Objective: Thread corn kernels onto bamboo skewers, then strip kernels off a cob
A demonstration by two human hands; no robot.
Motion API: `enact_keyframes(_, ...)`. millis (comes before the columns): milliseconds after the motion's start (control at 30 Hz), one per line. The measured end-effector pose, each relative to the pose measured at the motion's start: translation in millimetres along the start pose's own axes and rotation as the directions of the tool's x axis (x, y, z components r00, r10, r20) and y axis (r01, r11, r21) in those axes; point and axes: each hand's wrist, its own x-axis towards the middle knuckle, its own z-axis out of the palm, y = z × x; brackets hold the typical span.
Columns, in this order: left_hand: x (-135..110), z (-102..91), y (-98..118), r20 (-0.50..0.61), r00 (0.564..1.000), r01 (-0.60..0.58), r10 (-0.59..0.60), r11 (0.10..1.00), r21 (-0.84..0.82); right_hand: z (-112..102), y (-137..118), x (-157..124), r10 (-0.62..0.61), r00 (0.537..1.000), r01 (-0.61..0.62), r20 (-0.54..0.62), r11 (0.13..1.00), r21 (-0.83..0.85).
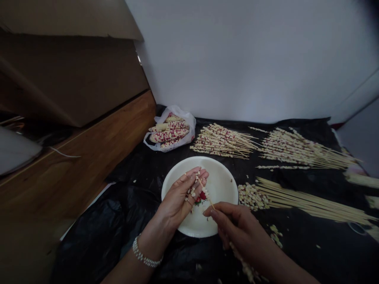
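Observation:
Over a white enamel bowl (220, 177) with a red and green pattern at its bottom, my left hand (176, 197) is cupped palm up. Loose corn kernels (192, 192) lie in its palm and fingers, and its thumb presses near the tip of a thin wooden skewer (206, 193). Several pale kernels are threaded on that skewer. My right hand (241, 225) pinches the skewer's lower part between thumb and forefinger. Below the right hand, partly hidden by it, another string of threaded kernels (244, 264) shows on the black sheet.
A plastic bag (191, 120) holds red-and-white corn cobs (169, 136). Two bundles of filled skewers (222, 140) lie along the white wall (251, 59). Right of the bowl are a kernel heap (253, 196) and bare skewers (310, 201). A cardboard box (68, 75) stands left.

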Motion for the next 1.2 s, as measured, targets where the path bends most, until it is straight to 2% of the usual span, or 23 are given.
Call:
enact_keyframes(233, 1.5, 0.2, -2.8, -0.053, 0.998, -0.023, 0.022, 0.999, -0.031, 0.0, 2.4, 0.7, -0.005, 1.000, 0.005, -0.001, 1.000, -0.016)
enact_keyframes(833, 1.4, 1.7, -4.9, -0.086, 0.991, -0.105, 0.102, 0.994, -0.028, -0.5, -0.8, 0.4, 0.035, 0.999, -0.035, 0.021, 0.999, -0.004)
enact_keyframes(1200, -0.3, -1.4, -9.5, -0.025, 0.989, -0.145, 0.144, 0.990, -0.001, -0.9, 3.4, 2.5, 0.046, 0.998, -0.048, 0.040, 0.998, 0.049)
